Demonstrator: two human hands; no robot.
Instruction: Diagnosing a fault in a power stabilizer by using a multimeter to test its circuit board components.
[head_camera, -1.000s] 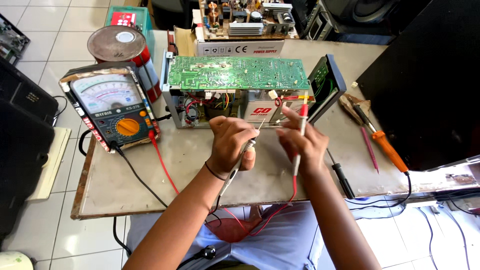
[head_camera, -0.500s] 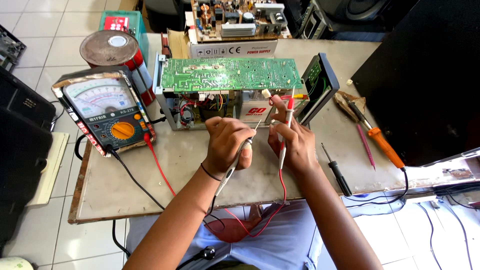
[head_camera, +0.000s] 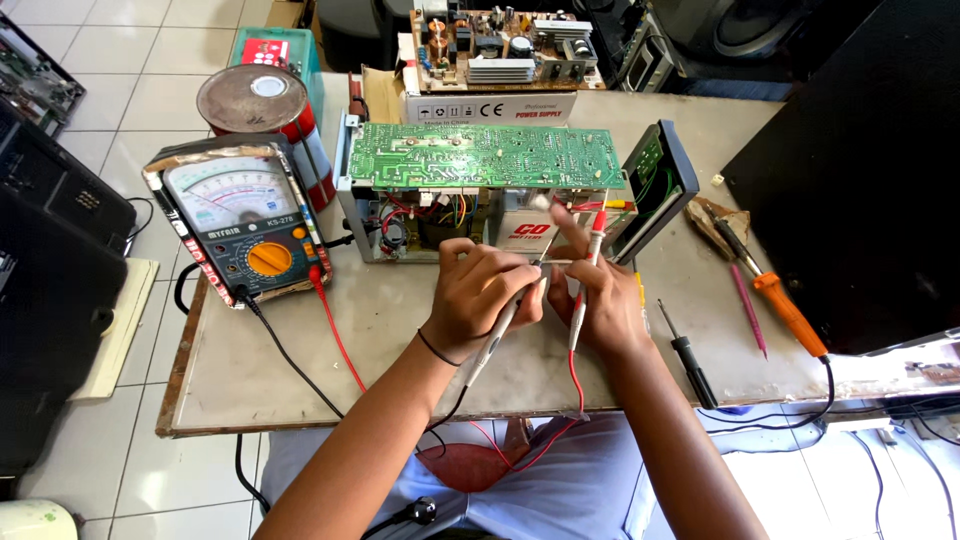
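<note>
White box (head_camera: 490, 107): far edge of the surface, long, printed front.
Meter dial (head_camera: 232, 193): left, pale face.
Battery label (head_camera: 530, 233): red, white.

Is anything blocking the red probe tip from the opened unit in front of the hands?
Nothing visible does. The right hand holds the red probe with its tip up at the open front of the unit, below the green circuit board. The left hand sits beside it with the black probe.

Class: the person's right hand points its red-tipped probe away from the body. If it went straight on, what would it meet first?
Probably the silver block under the green circuit board; the right hand aims the red-tipped probe at it, though depth is unclear.
</note>
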